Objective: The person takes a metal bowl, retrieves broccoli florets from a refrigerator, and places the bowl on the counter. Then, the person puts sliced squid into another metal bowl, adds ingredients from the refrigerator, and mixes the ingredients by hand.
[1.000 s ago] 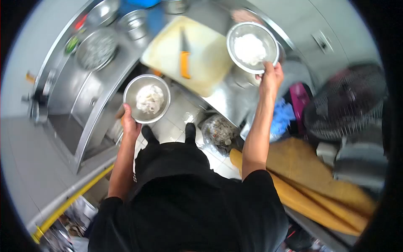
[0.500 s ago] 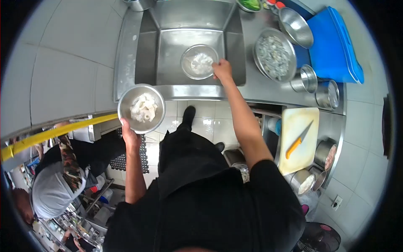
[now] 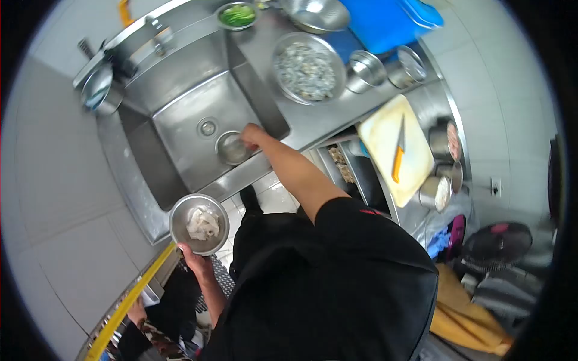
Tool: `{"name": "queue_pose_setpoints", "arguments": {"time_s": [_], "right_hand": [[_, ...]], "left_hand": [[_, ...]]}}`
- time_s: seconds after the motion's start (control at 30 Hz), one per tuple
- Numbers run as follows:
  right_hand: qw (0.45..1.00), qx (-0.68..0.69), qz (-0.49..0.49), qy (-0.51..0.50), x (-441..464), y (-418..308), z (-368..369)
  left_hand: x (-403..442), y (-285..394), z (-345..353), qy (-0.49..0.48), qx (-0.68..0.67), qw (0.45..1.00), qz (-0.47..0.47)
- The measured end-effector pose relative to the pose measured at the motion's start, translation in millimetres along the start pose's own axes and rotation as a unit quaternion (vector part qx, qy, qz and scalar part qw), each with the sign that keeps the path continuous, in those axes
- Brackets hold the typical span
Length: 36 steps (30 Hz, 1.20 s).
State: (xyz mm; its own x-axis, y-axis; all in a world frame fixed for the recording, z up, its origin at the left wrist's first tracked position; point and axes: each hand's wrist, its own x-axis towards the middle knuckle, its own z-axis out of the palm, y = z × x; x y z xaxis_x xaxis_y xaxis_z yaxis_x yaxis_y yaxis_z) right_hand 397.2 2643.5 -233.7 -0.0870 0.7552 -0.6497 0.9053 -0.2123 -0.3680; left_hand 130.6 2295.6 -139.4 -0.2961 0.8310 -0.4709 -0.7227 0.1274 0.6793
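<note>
At the far left, a metal pot (image 3: 112, 101) sits on the corner of the sink's (image 3: 186, 120) surround, and below it a yellow strip (image 3: 132, 304) runs slantwise near a co-worker's hand (image 3: 137, 311). A faucet (image 3: 159, 46) is mounted at the back of the basin. Then comes the person's left hand (image 3: 195, 262), grasping a steel bowl (image 3: 179, 226) by its near side, thumb by the rim; this bowl, outside the sink just off its front edge, contains whitish, folded pieces (image 3: 203, 223). Further right, on the sink floor just beside the drain (image 3: 208, 126), is a smaller bowl (image 3: 227, 160) with the right hand (image 3: 253, 137) gripping its right rim (blur hides the exact finger placement, and its contents are hard to make out). On the counter beyond are a dish of greens (image 3: 238, 15), a wide bowl (image 3: 340, 70) heaped with greyish pieces, a colander (image 3: 316, 23), two metal containers (image 3: 365, 72) and a blue box (image 3: 385, 27). Next, a cutting board (image 3: 414, 161) bears an orange-handled knife (image 3: 398, 163), with metal pots (image 3: 438, 144) along its right side. At the far right, a dark fan (image 3: 497, 245) stands above some mustard-coloured cloth (image 3: 466, 322).
</note>
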Motion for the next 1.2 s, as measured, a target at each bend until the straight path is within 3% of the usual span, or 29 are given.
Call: {"name": "queue_pose_setpoints", "arguments": {"time_s": [0.03, 0.1, 0.17, 0.23, 0.27, 0.33, 0.4, 0.5, 0.53, 0.57, 0.63, 0.67, 0.73, 0.77, 0.83, 1.0, 1.1, 1.17, 1.2], "right_hand": [[0.998, 0.042, -0.034, 0.012, -18.0, -4.7, -13.9], [0.958, 0.209, -0.140, 0.133, -63.8, 1.2, -19.3], [0.917, 0.269, -0.233, 0.180, -160.3, 12.9, -45.1], [0.914, 0.300, -0.224, 0.156, -242.4, 57.4, -69.7], [0.909, 0.248, -0.229, 0.244, -284.7, 90.5, -76.7], [0.903, 0.220, -0.189, 0.316, -401.6, 106.3, -74.5], [0.879, 0.143, -0.065, 0.450, -473.8, 179.0, -93.8], [0.773, 0.071, 0.229, 0.588, -574.4, 290.8, -127.6], [0.773, 0.039, 0.286, 0.565, -561.3, 402.3, -132.4], [0.781, 0.055, 0.323, 0.532, -584.5, 397.6, -141.9], [0.817, 0.090, 0.296, 0.488, -589.3, 455.5, -151.0], [0.816, 0.096, 0.289, 0.492, -587.3, 464.2, -154.7], [0.902, 0.080, 0.185, 0.382, -581.5, 454.7, -165.6], [0.912, 0.088, 0.184, 0.356, -588.2, 456.4, -171.7], [0.914, -0.012, 0.248, 0.321, -579.7, 445.9, -173.8], [0.902, -0.035, 0.211, 0.375, -562.4, 473.9, -173.4], [0.917, 0.010, 0.211, 0.339, -590.1, 474.4, -194.2], [0.913, -0.004, 0.178, 0.368, -587.2, 498.8, -196.2], [0.911, 0.054, 0.172, 0.372, -595.5, 498.6, -203.9]], "left_hand": [[15.4, -2.0, 5.6, 0.011, 0.026, 1.000, -0.010], [27.4, 3.8, 34.8, 0.005, 0.045, 0.998, -0.034], [44.9, -1.1, 31.3, -0.073, 0.050, 0.994, -0.068], [33.3, 5.6, 76.4, -0.071, 0.105, 0.987, -0.101], [27.5, 3.3, 90.2, -0.111, 0.135, 0.979, -0.102], [-24.8, 60.2, 70.8, -0.146, 0.161, 0.971, -0.105], [-35.1, 75.7, 94.9, -0.181, 0.166, 0.962, -0.120], [-78.0, 109.0, 115.6, -0.212, 0.198, 0.952, -0.102], [-88.5, 57.0, 159.3, -0.204, 0.235, 0.940, -0.144], [-84.9, 50.9, 160.4, -0.233, 0.230, 0.932, -0.158], [-92.1, 16.9, 182.0, -0.264, 0.220, 0.926, -0.157], [-107.8, -1.5, 205.3, -0.287, 0.220, 0.916, -0.174], [-134.6, -39.6, 241.4, -0.307, 0.224, 0.907, -0.181], [-165.4, -52.4, 261.7, -0.325, 0.202, 0.894, -0.232], [-185.1, -82.6, 284.6, -0.362, 0.177, 0.878, -0.258], [-238.6, -134.0, 327.9, -0.380, 0.213, 0.866, -0.246], [-257.7, -142.2, 356.3, -0.378, 0.249, 0.860, -0.236], [-253.1, -155.8, 366.4, -0.392, 0.253, 0.854, -0.229], [-254.8, -162.6, 376.2, -0.395, 0.258, 0.851, -0.231]]}}
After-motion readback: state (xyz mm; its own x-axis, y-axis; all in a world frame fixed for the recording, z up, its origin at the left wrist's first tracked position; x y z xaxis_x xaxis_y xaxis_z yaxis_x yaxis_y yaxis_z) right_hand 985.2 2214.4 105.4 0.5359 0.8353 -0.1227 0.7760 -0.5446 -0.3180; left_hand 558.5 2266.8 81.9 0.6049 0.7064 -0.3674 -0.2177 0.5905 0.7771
